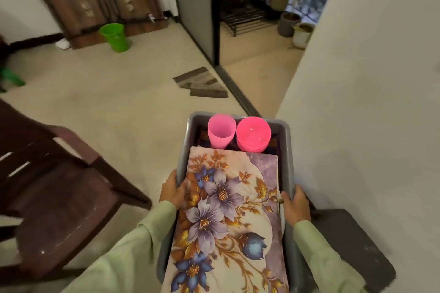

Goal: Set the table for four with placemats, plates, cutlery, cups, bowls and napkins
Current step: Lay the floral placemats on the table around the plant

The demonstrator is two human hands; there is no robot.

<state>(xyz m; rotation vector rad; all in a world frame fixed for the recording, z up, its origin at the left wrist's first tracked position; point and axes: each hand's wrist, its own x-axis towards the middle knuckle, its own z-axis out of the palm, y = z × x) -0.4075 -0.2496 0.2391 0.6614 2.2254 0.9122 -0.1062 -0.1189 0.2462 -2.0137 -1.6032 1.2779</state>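
Chair: a dark brown wooden chair [59,197] is seen at the near left, on the beige floor.
Bin: a green plastic bin [114,37] is set far left, near the wall.
Left hand: the left hand [172,191] is curled over the left rim of a grey plastic tub [285,140], which it grips.
Placemat: a rectangular placemat printed with purple and blue flowers [226,209] is laid across the near part of the tub.
Cup: a pale pink plastic cup [220,133] is stood upright at the tub's far end.
Bowls: stacked bright pink plastic bowls [253,134] are placed just right of the cup.
Right hand: the tub's right rim is gripped by the right hand [296,206], fingers wrapped over the edge.
Stool: a dark padded stool [352,240] is seen at the near right.
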